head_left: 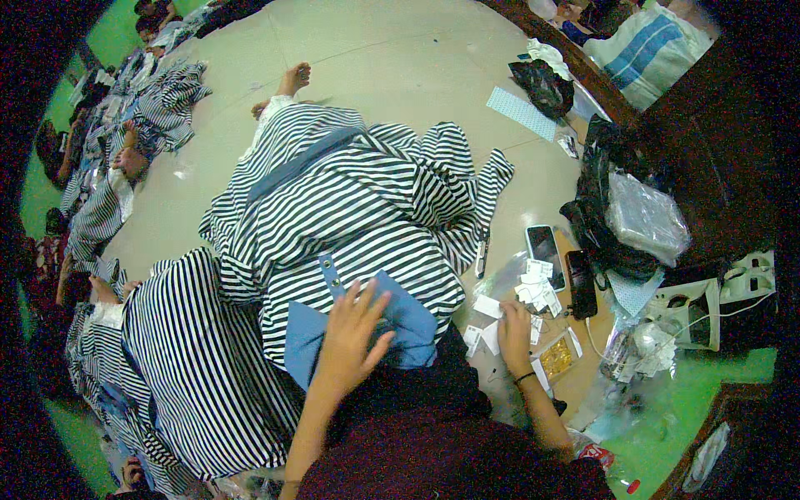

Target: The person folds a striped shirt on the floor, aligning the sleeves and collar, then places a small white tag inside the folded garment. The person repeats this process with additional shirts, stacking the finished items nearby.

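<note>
A black-and-white striped shirt (pixel 333 208) with a blue collar (pixel 408 325) is spread in front of me. My left hand (pixel 354 337) lies on the collar with its fingers spread, close to a blue placket with buttons (pixel 331 271). To the right, my right hand (pixel 515 337) is down among white paper tags (pixel 537 287), its fingers curled together. A tag (pixel 490 337) shows right beside those fingers, but whether they pinch it is hidden. Near that wrist sits a small clear box of gold-coloured pieces (pixel 557 358).
A phone (pixel 544 250) and a black case (pixel 581 283) lie beyond the tags. Black plastic bags (pixel 600 208) and a clear-wrapped pack (pixel 646 212) stand farther right. Striped garments (pixel 208 367) are heaped at left, where other people sit. Someone's bare foot (pixel 293 79) shows beyond the shirt.
</note>
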`<state>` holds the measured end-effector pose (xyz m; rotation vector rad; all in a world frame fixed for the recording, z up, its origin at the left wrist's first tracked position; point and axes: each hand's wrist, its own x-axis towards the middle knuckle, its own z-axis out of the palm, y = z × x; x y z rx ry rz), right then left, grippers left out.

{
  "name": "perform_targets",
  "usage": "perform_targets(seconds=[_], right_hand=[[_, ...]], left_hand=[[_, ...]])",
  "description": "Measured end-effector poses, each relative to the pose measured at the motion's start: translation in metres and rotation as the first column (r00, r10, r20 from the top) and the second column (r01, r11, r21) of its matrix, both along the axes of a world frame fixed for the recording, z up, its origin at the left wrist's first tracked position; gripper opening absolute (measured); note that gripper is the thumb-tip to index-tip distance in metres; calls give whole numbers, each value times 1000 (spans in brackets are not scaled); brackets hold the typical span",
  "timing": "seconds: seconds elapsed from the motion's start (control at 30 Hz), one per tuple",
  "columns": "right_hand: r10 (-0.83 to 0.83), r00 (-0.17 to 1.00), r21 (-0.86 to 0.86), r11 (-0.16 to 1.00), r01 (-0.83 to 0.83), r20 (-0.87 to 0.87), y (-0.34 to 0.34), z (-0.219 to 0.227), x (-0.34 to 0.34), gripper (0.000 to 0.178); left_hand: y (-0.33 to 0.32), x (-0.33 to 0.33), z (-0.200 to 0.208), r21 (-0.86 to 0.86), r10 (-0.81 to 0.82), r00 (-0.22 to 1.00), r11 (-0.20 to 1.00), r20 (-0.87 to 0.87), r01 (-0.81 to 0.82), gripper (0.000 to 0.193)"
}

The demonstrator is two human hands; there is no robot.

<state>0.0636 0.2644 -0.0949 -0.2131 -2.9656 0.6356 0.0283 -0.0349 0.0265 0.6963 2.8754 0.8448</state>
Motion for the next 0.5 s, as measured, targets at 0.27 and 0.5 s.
perform_targets(seconds=[0.27, 0.5], right_hand=[[117, 991, 237, 963, -128, 58, 11, -6, -17, 36], [-365, 930, -783, 565, 261, 47, 29, 42, -17, 38]], left_hand=[[23, 4, -31, 21, -99, 995, 995, 24, 99, 54], [27, 3, -10, 194, -88, 990, 979, 106, 66, 56]])
